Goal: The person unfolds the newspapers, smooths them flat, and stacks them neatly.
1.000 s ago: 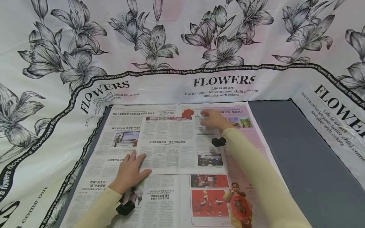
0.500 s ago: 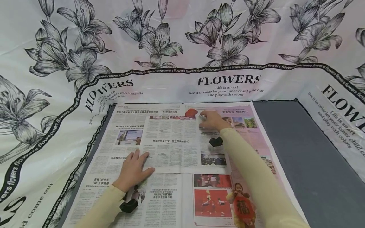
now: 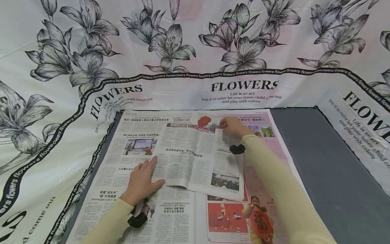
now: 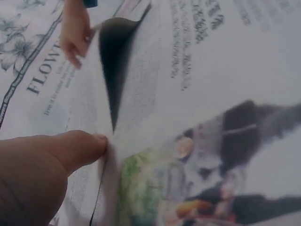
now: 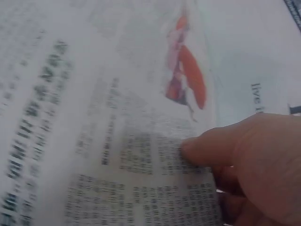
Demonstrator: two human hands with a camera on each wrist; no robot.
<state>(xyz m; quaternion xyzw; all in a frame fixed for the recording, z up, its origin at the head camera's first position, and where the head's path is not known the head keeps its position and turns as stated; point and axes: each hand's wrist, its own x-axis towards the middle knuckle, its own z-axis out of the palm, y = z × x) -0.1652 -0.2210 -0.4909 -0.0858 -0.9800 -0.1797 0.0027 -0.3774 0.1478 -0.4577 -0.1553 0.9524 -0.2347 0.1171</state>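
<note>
A smaller folded newspaper sheet (image 3: pixel 198 162) lies skewed over a large spread newspaper (image 3: pixel 179 220) in the head view. My right hand (image 3: pixel 233 127) pinches the small sheet near its top right corner; the right wrist view has the thumb (image 5: pixel 211 146) on the printed face and the fingers behind. My left hand (image 3: pixel 143 181) rests with its fingers spread at the sheet's lower left edge. Its thumb (image 4: pixel 70 150) presses the edge of the paper in the left wrist view. The sheet bulges upward along its bottom, and a dark gap shows under it.
The spread newspaper covers most of a dark grey tabletop (image 3: pixel 329 169), which shows on the right. White flower-printed cloth (image 3: pixel 170 91) stands behind and along both sides. Each wrist carries a black band (image 3: pixel 137 220).
My right hand has moved slightly right and taken hold of the small sheet's corner. The sheet has buckled, and its right part has shifted and tilted toward me. My left hand stays almost still.
</note>
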